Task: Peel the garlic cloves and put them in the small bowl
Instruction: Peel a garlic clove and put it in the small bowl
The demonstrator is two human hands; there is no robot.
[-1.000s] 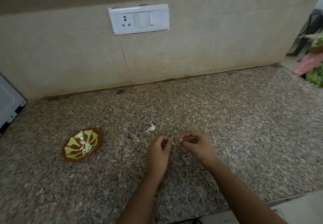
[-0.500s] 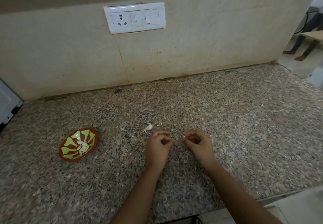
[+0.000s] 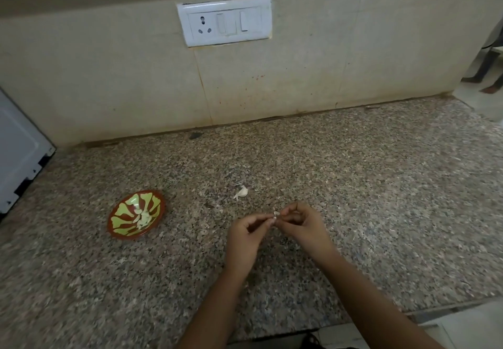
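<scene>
My left grip (image 3: 245, 235) and my right grip (image 3: 302, 226) meet fingertip to fingertip above the speckled worktop (image 3: 381, 199), well to the right of the small bowl (image 3: 122, 236). Between them is one garlic clove (image 3: 275, 214), a small pale piece that only just shows. My right grip is curled round it, with thumb and forefinger pinching its near end. My left grip is closed to a pinch on its other end, the remaining fingers folded into the palm. How much skin the clove carries is too small to tell. The small bowl, brown-rimmed with a green leaf pattern, sits flat on the worktop, and pale peeled cloves (image 3: 143, 216) lie in a heap in its middle. Another white garlic piece (image 3: 241, 192) lies alone on the worktop, right of the bowl and a little farther back, near my fingers but apart from them. On the wall far behind the bowl and to its right is a white socket panel (image 3: 224, 20). A white appliance (image 3: 19, 152) stands to the bowl's left.
</scene>
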